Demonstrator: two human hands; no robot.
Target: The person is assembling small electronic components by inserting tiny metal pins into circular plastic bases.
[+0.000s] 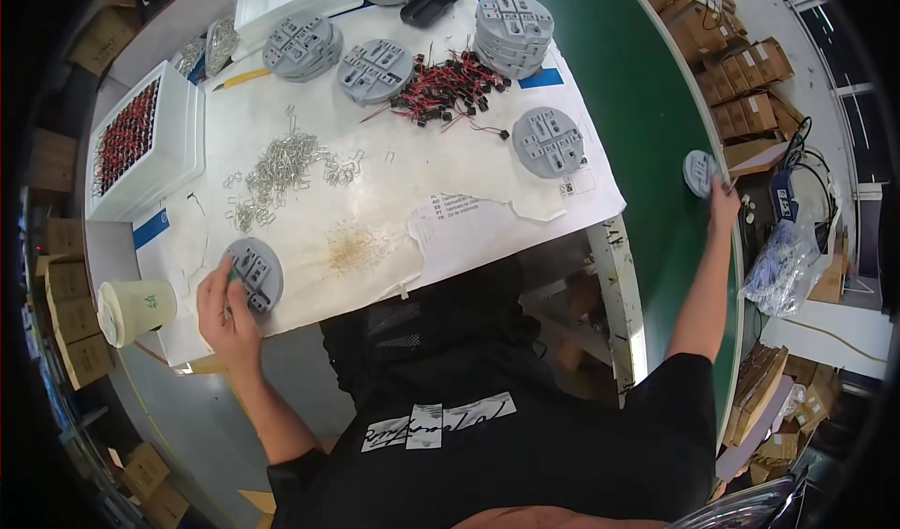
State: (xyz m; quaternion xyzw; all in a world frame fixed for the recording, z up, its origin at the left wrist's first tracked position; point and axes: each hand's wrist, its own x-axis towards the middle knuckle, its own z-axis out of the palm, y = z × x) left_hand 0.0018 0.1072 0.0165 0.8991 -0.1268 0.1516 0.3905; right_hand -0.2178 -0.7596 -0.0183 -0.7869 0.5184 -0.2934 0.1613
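At the near left of the table, a round grey plate with raised blocks and slots lies close to the front edge. My left hand is closed on its left side, fingertips over the rim. Far out to the right, my right arm stretches across the green belt. There my right hand grips the lower edge of another round grey plate; the thumb and fingers are partly hidden by the angle.
Bent metal clips lie in a loose heap mid-table. Behind them are red-and-black wired parts, stacked grey plates and a single grey plate. A white foam box and a cream tub stand at the left.
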